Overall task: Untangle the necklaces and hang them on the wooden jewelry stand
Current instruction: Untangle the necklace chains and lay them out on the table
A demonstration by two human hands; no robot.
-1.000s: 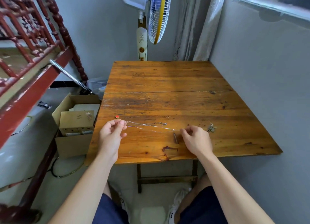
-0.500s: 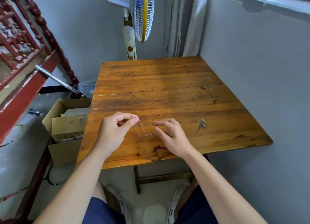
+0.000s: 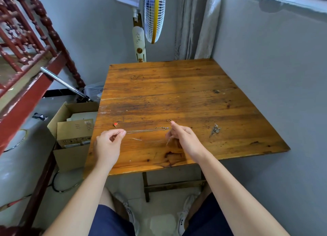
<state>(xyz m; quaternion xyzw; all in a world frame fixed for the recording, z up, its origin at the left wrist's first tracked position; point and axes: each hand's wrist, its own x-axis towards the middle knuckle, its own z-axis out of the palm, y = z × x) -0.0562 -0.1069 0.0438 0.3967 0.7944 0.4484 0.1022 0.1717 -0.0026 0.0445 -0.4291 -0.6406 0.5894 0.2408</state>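
Two hands flanked a silver chain (image 3: 146, 130): the left hand (image 3: 108, 145) pinched its left end, the right hand (image 3: 185, 140), index extended, sat just beside its clasp, grip unclear; a tangled clump (image 3: 214, 130) lay further right on the wooden table (image 3: 177, 87)

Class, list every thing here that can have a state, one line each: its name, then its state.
silver chain: stretched straight on the table.
left hand: pinches one end of the silver chain.
right hand: forefinger straight, grip unclear.
red-pendant chain: laid out straight.
jewellery clump: bunched, lying apart.
cardboard box: open.
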